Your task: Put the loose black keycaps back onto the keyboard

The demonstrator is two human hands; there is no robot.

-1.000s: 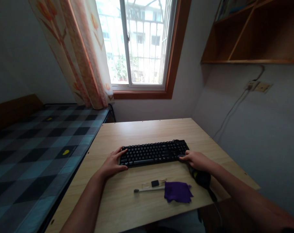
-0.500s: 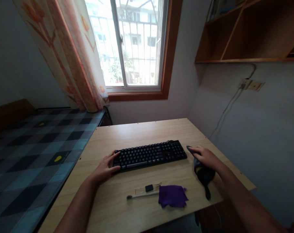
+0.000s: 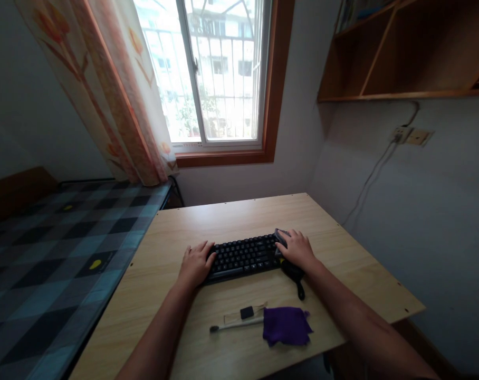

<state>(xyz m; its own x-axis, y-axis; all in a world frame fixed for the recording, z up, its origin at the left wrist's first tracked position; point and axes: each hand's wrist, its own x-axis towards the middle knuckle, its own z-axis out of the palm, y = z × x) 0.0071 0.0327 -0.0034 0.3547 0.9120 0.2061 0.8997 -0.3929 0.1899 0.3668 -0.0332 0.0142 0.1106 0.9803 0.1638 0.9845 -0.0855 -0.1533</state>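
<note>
A black keyboard [image 3: 245, 255] lies across the middle of the wooden table [image 3: 263, 216]. My left hand [image 3: 195, 264] covers its left end, with the fingers over the far corner and the thumb against the keys. Over the right end, my right hand [image 3: 298, 249] is closed around a hand-held tool [image 3: 293, 272]. The tool has a grey front end above the keys, a yellow band and a rounded black body with a short tail toward me. Its exact kind I cannot make out. The right hand hides much of it and the keyboard's right end.
Nearer me lie a purple cloth [image 3: 287, 326], a toothbrush [image 3: 237, 324] partly under it, and a small dark block [image 3: 246, 312]. A bed with checked cover [image 3: 77, 232] stands left. At the upper right hangs a wooden shelf [image 3: 401, 58]; a wall socket [image 3: 409, 135] is below it.
My right hand has carried the tool left, from beside the keyboard to over its right end. The left hand has slid right, further onto the left end.
</note>
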